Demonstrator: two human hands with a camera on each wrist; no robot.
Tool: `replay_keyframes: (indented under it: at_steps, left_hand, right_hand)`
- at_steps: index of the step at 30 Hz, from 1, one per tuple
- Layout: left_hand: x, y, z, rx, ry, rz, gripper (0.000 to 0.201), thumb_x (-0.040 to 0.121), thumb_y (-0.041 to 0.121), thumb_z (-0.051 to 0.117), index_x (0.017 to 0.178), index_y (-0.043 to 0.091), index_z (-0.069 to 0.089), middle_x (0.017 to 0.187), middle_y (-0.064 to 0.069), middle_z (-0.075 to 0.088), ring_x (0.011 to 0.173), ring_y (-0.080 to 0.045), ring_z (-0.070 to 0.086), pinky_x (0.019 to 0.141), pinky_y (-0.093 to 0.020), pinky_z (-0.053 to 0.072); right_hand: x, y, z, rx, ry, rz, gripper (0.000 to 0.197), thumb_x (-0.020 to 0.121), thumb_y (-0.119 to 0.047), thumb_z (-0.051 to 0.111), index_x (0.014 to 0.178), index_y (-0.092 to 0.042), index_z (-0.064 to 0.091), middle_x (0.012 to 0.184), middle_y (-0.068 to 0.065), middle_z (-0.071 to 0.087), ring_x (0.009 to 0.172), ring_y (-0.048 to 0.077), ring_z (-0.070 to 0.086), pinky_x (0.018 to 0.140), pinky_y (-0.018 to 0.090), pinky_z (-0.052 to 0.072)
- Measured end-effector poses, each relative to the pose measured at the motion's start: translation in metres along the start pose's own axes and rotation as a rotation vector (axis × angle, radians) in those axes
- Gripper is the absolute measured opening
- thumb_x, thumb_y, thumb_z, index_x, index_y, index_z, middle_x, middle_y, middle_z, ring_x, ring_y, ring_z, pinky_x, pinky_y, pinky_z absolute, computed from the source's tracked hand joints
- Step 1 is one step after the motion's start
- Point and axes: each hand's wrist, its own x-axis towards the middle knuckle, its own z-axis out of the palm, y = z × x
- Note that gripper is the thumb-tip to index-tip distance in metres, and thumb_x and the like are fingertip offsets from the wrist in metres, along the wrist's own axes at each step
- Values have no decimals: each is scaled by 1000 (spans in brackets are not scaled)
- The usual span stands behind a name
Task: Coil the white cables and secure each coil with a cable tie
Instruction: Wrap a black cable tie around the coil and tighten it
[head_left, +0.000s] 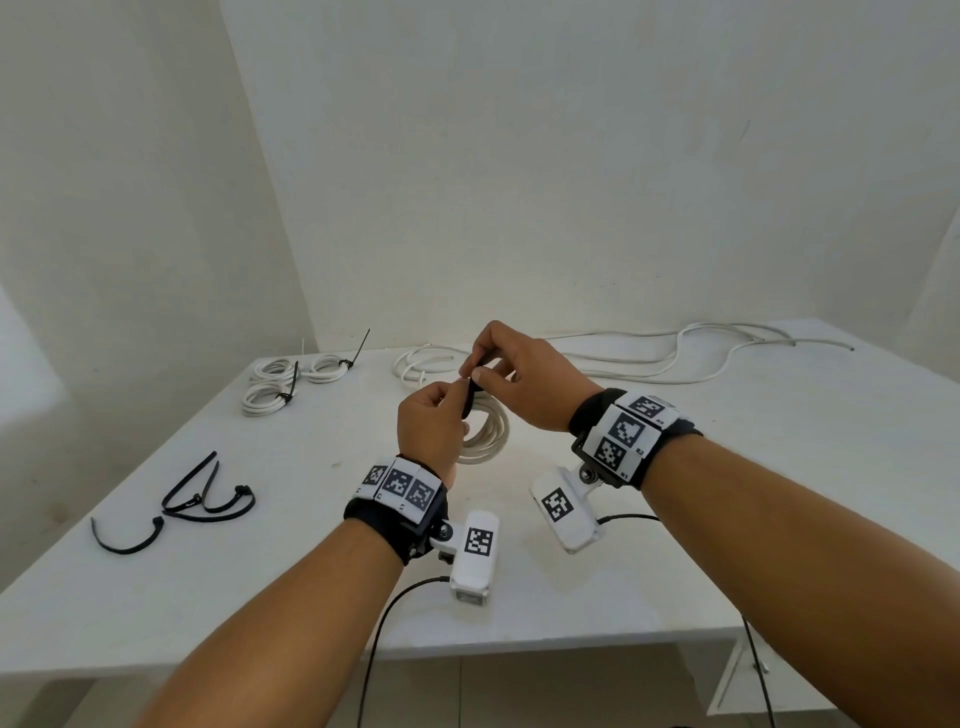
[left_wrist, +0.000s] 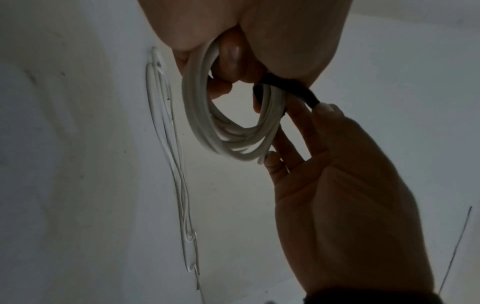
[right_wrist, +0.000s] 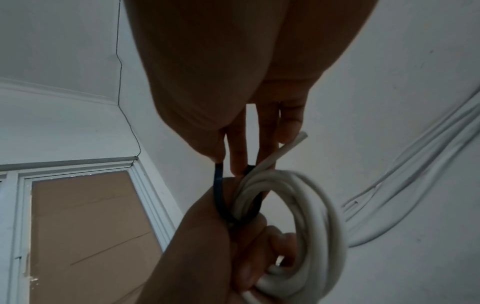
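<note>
A white cable coil (head_left: 488, 436) is held above the table's middle by my left hand (head_left: 441, 415), whose fingers curl round its strands (right_wrist: 311, 216). A black cable tie (head_left: 470, 400) loops round the bundle (left_wrist: 233, 127). My right hand (head_left: 483, 371) pinches the tie's upper ends between thumb and fingertips; in the right wrist view the tie (right_wrist: 219, 197) forms a U under the coil's side. A cut cable end sticks out beside the right fingers (right_wrist: 267, 144). In the left wrist view the tie (left_wrist: 293, 88) runs between both hands.
Several tied coils (head_left: 291, 379) lie at the back left of the white table (head_left: 675, 545). Spare black ties (head_left: 197, 499) lie at the front left. A loose coil (head_left: 421, 364) and long uncoiled white cables (head_left: 675, 353) lie along the back edge by the wall.
</note>
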Motion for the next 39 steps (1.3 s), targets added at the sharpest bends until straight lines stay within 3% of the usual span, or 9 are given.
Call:
replay_keyframes:
  at_steps: [3,7,11,18,24,26,33,36,39]
  left_hand:
    - [0,0,1,-8,7,-80,20,82,18,64,67,6,57,61,-7,40,53,-19,32,55,-31,36]
    - [-3,-3,2,-9,-7,-103,20,84,18,64,69,7,56,59,-4,39,53,-17,32,53,-29,38]
    - [-3,0,5,-12,-42,-97,19,88,18,65,72,6,63,54,2,41,50,-14,33,51,-25,41]
    - [-2,0,3,26,-37,-120,30,89,18,61,60,14,62,48,7,42,48,-14,34,55,-29,40]
    - [-5,2,1,50,-111,-53,38,90,14,58,52,20,61,54,-1,41,44,-12,34,58,-32,37]
    - [-5,4,-1,74,-160,2,31,92,13,57,65,16,73,55,4,52,45,-11,36,52,-27,38]
    - [-3,9,1,122,-201,19,17,91,13,63,79,8,75,69,0,68,50,-9,45,53,-24,41]
    - [-1,11,1,101,-96,-8,16,89,14,64,80,5,74,67,-4,63,49,-11,43,52,-26,40]
    - [5,14,-1,55,36,-23,16,86,12,66,72,7,71,63,-7,54,50,-15,39,55,-29,37]
  right_hand:
    - [0,1,-4,-37,-70,-4,9,97,-21,55,95,-29,50,103,-16,71,80,7,69,73,22,54]
    - [2,3,-8,-67,-81,7,11,95,-19,57,91,-28,51,98,-13,74,68,-4,66,65,14,45]
    - [3,7,-10,-78,30,20,9,93,-20,60,91,-26,54,86,-8,73,74,4,66,67,20,47]
    - [1,3,-12,-43,-133,-9,6,96,-19,57,95,-24,53,96,-12,73,77,13,69,72,24,54]
    - [1,5,-17,45,-54,4,11,95,-15,59,91,-24,54,90,-3,76,76,14,71,77,35,59]
    - [1,7,-20,104,-59,21,10,95,-13,59,91,-21,54,90,0,76,75,15,72,76,36,60]
    - [0,6,-17,249,47,147,7,92,-6,61,93,-12,57,83,3,77,63,11,63,60,22,49]
    - [-1,3,-10,371,179,250,12,91,-12,66,100,-13,60,84,3,77,52,14,46,49,22,38]
    - [1,0,3,451,289,349,26,88,-21,71,109,-20,55,90,5,76,68,13,59,61,28,47]
